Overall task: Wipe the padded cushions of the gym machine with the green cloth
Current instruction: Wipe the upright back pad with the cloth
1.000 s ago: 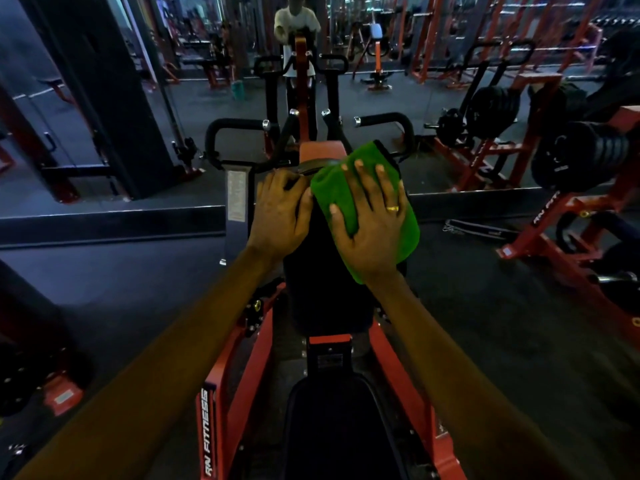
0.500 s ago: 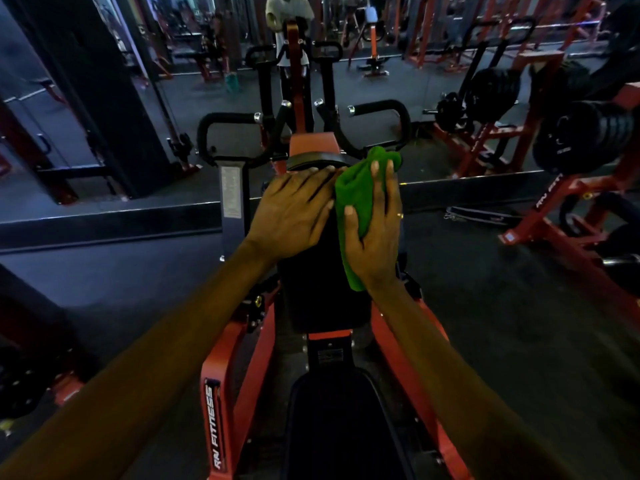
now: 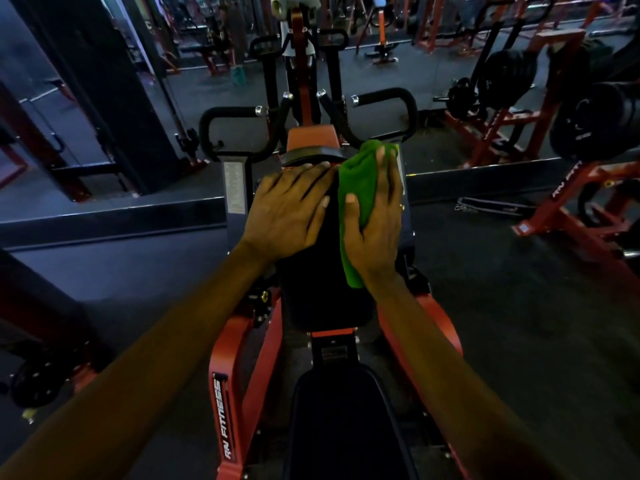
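Note:
An orange gym machine stands in front of me with a black chest pad [image 3: 322, 292] and a black seat cushion [image 3: 346, 420] below it. My right hand [image 3: 375, 223] presses the bunched green cloth [image 3: 356, 188] against the right side of the chest pad, fingers straight along it and thumb over its left edge. My left hand [image 3: 289, 206] lies flat on the upper left of the same pad, fingers straight and pointing right. Most of the pad's top is hidden under both hands.
Black handle bars [image 3: 391, 98] rise behind the pad. A mirror wall behind shows a reflection of the machine. Weight plates on an orange rack [image 3: 505, 81] stand at the right, another orange frame [image 3: 568, 209] near the floor. A dark column [image 3: 104, 98] is at the left.
My right hand turned onto the pad's right side and the cloth bunched narrower. My left hand spread flatter across the pad's top left. The view moved closer and lower.

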### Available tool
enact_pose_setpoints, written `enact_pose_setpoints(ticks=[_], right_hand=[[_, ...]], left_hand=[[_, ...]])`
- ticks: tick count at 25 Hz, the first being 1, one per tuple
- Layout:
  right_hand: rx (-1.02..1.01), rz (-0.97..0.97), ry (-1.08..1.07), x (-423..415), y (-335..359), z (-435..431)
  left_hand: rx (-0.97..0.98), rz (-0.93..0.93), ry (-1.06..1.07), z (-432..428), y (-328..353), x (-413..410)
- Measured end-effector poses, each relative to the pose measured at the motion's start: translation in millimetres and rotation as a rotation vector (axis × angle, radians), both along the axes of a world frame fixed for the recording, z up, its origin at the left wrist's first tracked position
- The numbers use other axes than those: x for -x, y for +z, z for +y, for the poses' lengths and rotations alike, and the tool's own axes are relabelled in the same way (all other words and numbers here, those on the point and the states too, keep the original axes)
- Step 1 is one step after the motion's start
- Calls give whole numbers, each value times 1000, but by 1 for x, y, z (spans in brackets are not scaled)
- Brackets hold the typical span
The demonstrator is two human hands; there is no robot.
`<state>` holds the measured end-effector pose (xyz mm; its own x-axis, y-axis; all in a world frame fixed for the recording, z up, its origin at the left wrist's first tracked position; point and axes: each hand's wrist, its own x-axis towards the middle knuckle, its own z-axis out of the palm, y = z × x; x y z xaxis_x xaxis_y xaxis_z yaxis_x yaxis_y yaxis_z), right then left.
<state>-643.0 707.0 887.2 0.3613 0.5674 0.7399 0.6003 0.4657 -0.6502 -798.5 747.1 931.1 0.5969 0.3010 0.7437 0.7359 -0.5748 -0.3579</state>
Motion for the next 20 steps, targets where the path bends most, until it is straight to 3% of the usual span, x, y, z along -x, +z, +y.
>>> enact_pose_setpoints(ticks=[7, 14, 20], right_hand=[[95, 28, 12, 8, -88, -32], [-54, -37, -18, 0, 0, 2], [95, -117, -83, 11, -130, -40]], left_hand=[[15, 10, 23, -4, 3, -2], [-10, 29, 30, -2, 3, -1], [-5, 35, 58, -6, 5, -3]])
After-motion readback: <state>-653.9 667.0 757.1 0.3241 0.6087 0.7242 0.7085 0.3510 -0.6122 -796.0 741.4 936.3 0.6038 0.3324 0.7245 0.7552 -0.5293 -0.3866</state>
